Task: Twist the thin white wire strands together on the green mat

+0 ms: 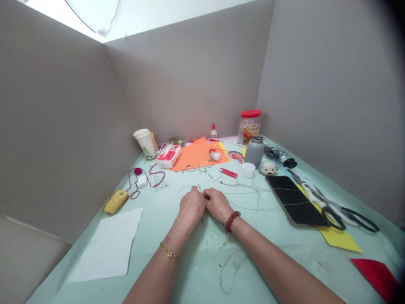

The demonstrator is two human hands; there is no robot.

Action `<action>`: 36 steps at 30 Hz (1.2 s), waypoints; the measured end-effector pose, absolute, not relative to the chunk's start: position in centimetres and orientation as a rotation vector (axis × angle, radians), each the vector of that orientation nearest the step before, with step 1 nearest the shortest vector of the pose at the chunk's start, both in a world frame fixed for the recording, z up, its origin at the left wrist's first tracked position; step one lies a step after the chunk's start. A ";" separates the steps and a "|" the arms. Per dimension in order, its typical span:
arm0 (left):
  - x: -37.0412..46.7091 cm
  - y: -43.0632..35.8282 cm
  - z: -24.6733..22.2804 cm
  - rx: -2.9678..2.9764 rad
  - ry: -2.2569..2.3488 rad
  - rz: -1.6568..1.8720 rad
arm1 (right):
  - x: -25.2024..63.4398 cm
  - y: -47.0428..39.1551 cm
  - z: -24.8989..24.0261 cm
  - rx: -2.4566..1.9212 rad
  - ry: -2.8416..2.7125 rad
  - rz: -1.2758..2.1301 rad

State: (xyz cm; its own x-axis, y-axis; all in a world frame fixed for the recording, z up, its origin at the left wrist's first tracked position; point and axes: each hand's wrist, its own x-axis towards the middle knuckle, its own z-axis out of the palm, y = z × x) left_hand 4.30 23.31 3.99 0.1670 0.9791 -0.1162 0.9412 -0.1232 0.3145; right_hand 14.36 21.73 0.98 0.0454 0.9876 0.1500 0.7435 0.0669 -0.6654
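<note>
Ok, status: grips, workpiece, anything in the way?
Left grip and right grip closed, together. Small piece between them, mostly hidden. Thin cords loose to the right, none seen blocking.

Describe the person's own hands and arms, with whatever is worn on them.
Both hands are ungloved and the forearms show no sleeves. Above the left hand, the wrist wears a gold-coloured bracelet with a curved ornament. Above the right hand sits a bracelet of round, dark red beads.
</note>
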 end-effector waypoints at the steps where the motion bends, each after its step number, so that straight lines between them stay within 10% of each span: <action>1: 4.3 23.3 3.9 2.150 1.824 0.150 | 14.4 21.8 1.0 -1.726 -1.748 0.535; 16: 1.5 25.6 0.7 1.895 1.463 0.508 | 15.0 21.9 1.1 -1.578 -1.337 1.288; 36: 1.3 26.1 -0.8 1.596 1.290 0.620 | 14.3 21.8 1.1 -1.789 -1.516 0.772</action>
